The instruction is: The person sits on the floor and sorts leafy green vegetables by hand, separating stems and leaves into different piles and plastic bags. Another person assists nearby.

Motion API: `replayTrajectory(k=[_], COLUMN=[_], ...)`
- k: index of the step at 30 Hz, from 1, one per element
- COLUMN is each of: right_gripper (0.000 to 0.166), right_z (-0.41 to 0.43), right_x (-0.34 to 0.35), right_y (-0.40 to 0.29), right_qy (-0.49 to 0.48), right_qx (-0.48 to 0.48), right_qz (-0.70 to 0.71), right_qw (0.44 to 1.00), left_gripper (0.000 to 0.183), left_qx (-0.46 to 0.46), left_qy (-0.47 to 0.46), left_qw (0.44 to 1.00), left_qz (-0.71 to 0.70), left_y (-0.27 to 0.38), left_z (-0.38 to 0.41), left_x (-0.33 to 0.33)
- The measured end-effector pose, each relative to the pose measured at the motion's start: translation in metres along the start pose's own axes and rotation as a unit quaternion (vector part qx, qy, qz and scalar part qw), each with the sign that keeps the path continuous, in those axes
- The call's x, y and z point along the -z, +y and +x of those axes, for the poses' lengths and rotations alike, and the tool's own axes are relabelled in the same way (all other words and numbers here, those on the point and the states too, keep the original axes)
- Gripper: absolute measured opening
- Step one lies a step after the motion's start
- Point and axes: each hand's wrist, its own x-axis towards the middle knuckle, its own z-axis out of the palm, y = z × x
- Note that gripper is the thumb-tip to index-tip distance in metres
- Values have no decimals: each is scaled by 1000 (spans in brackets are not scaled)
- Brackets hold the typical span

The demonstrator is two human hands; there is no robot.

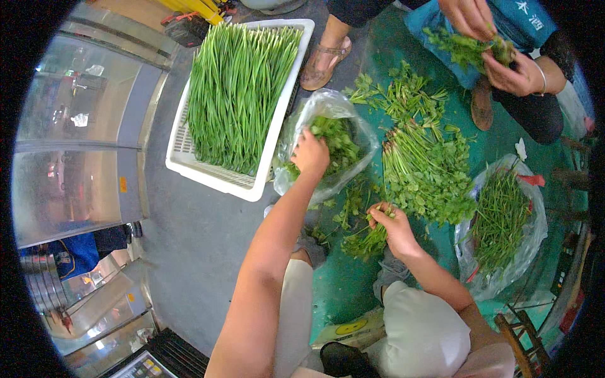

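My left hand (pixel 312 153) reaches into a clear plastic bag (pixel 366 134) of leafy greens (pixel 338 141) on the floor. Its fingertips are at the leaves, slightly blurred, and whether they grip any I cannot tell. Between my knees, my right hand (pixel 397 227) holds a small bunch of coriander (pixel 366 243) by the stems, leaves hanging down toward the floor. Beyond that hand lies a large heap of coriander (pixel 425 175), with stems mostly toward the left. Loose sprigs (pixel 352 203) are scattered between the bag and my right hand.
A white plastic crate (pixel 262 186) of garlic chives (pixel 241 94) stands at the upper left. Another plastic bag (pixel 536 236) with thin green stalks (pixel 501 217) lies to the right. Opposite, a co-worker's hands (pixel 510 71) hold greens. Metal cabinets (pixel 75 184) line the left side.
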Motion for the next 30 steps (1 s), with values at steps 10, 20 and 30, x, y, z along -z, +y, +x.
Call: replayTrajectory(k=[10, 20, 30], right_gripper=[11, 14, 15], right_z=[2, 5, 21], right_x=[8, 12, 8], right_y=[2, -1, -16], right_qy=[0, 2, -30], right_qx=[-2, -9, 26], right_qz=[5, 0, -55], right_qw=[1000, 1000, 998], left_gripper=[73, 85, 63], left_qx=[-10, -59, -256], left_qy=[-84, -74, 47], left_qw=[991, 983, 893], left_qz=[101, 160, 368], left_y=[2, -3, -33], left_z=[2, -23, -35], left_x=[14, 40, 39])
